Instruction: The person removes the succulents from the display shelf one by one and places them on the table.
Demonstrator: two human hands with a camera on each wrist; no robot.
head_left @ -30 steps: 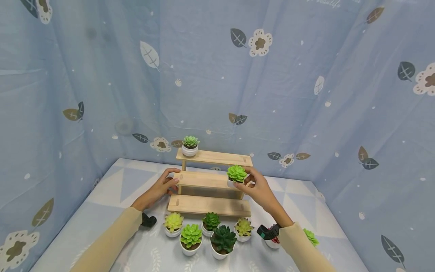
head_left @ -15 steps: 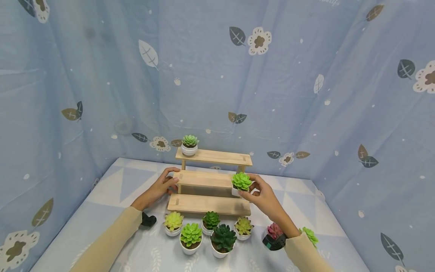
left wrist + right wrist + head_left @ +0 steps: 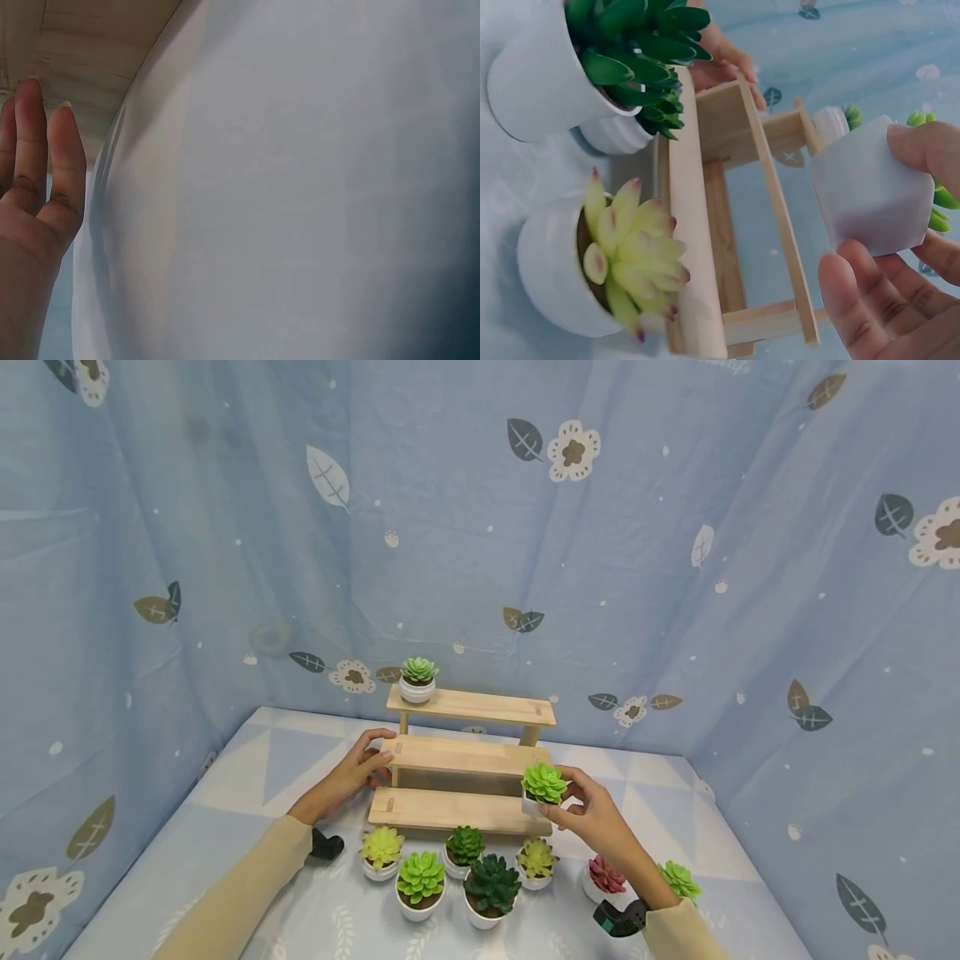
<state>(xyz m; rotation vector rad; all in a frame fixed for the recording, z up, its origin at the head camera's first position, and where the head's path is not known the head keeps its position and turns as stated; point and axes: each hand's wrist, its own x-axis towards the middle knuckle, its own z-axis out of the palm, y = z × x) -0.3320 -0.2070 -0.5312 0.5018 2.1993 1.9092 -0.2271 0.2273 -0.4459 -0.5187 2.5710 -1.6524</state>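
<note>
A three-tier wooden plant stand (image 3: pixel 465 754) stands on the table. My left hand (image 3: pixel 351 778) holds the left end of its middle tier; in the left wrist view several fingers (image 3: pixel 67 157) lie against the wood. My right hand (image 3: pixel 596 814) pinches the white pot of a bright green succulent (image 3: pixel 543 783) between thumb and fingers. That pot is in front of the right end of the stand, close to the bottom tier; in the right wrist view the squarish white pot (image 3: pixel 874 191) looks tilted and off the wood. A pale green succulent (image 3: pixel 417 679) sits at the top tier's left end.
Before the stand are a yellow-green succulent (image 3: pixel 382 852), a light green one (image 3: pixel 421 885), a small dark green one (image 3: pixel 463 850), a large dark one (image 3: pixel 492 889) and a red-tipped one (image 3: pixel 537 862). A red succulent (image 3: pixel 606 877) and a green one (image 3: pixel 678 881) lie near my right forearm.
My right hand has moved the bright green succulent down, right and toward me, from the middle tier to about the bottom tier's level. My left hand stays in place.
</note>
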